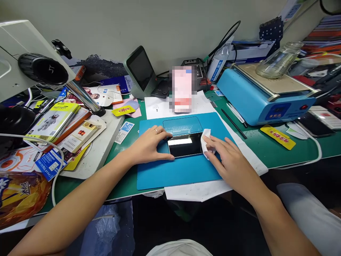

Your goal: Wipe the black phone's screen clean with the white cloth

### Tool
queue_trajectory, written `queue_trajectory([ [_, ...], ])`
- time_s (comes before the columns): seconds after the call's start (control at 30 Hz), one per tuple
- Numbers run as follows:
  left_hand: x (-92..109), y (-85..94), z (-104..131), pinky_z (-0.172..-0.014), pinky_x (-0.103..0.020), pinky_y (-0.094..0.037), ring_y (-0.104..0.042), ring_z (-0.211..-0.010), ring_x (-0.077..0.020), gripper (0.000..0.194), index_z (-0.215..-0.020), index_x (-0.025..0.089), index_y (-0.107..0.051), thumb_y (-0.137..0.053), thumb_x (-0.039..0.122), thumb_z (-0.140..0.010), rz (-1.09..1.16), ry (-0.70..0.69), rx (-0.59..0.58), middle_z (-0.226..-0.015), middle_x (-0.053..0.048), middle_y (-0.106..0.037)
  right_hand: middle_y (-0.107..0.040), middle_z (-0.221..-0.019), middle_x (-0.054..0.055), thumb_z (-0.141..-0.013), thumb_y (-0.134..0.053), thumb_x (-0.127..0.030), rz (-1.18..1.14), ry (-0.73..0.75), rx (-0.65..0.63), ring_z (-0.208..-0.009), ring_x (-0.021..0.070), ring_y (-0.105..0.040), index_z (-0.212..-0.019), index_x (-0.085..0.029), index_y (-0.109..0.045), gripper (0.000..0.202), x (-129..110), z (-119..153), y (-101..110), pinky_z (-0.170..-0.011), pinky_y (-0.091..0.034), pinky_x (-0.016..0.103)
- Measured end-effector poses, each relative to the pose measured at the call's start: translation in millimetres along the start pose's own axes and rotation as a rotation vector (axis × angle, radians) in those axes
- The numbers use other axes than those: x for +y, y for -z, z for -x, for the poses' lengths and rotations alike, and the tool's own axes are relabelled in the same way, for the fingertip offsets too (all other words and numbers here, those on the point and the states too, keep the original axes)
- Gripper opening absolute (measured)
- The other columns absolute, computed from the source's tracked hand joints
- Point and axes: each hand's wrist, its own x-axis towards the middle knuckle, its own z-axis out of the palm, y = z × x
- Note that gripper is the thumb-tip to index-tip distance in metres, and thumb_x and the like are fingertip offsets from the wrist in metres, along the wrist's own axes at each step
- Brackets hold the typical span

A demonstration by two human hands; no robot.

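A smartphone (185,146) with a dark, glossy screen lies flat on a blue mat (170,174). My left hand (151,144) grips its left end, thumb along the near edge and fingers along the far edge. A ring sits on one of its fingers. In my right hand (225,153) is a folded white wipe (206,142), pinched by the fingers and resting against the phone's right end. Just beyond the phone lies a clear screen protector (182,125) with a dark outline, flat on the mat.
Behind the mat stands a blurred-out phone (182,89) showing a pink screen. A blue heating plate machine (266,96) bears a glass jar (279,60) at right. A black pen (234,123) lies before it. On the left are a microscope stand (82,96) and stacked boxes (55,121).
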Motion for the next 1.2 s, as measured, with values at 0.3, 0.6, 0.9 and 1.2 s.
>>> queue_trajectory([
  [0.3, -6, 0.7, 1, -0.095, -0.045, -0.044, -0.055, -0.101, -0.0257, 0.075, -0.126, 0.02, -0.068, -0.006, 0.056, -0.106, 0.116, -0.023, 0.054, -0.109, -0.01, -0.061, -0.068, -0.136, 0.013, -0.102, -0.047, -0.015, 0.035, 0.284, 0.079, -0.13, 0.0263, -0.062, -0.129, -0.015, -0.065, 0.032, -36, -5, -10, -0.116, -0.041, 0.055],
  [0.6, -4, 0.0, 1, -0.095, -0.047, -0.045, -0.055, -0.101, -0.0272, 0.075, -0.128, 0.017, -0.067, -0.01, 0.061, -0.104, 0.118, -0.033, 0.053, -0.11, -0.012, -0.062, -0.076, -0.122, 0.01, -0.097, -0.044, 0.0, -0.206, 0.304, 0.178, -0.118, 0.0208, -0.069, -0.122, -0.015, -0.07, 0.038, -64, -16, -27, -0.107, -0.055, 0.039],
  [0.9, -6, -0.7, 1, -0.095, -0.046, -0.045, -0.055, -0.102, -0.0268, 0.078, -0.13, 0.02, -0.066, -0.007, 0.063, -0.103, 0.111, -0.031, 0.05, -0.11, -0.011, -0.062, -0.076, -0.123, 0.002, -0.101, -0.048, -0.012, -0.659, 0.253, 0.003, -0.117, 0.0165, -0.07, -0.125, -0.022, -0.069, 0.033, -87, -4, -17, -0.109, -0.054, 0.036],
  [1.2, -3, 2.5, 2, -0.094, -0.046, -0.045, -0.054, -0.102, -0.0272, 0.077, -0.131, 0.017, -0.064, -0.008, 0.062, -0.104, 0.104, -0.016, 0.022, -0.113, -0.012, -0.062, -0.069, -0.135, 0.007, -0.102, -0.047, -0.031, -0.326, -0.134, 0.184, -0.125, 0.029, -0.065, -0.134, -0.026, -0.066, 0.038, -26, -3, 10, -0.103, -0.056, 0.049],
])
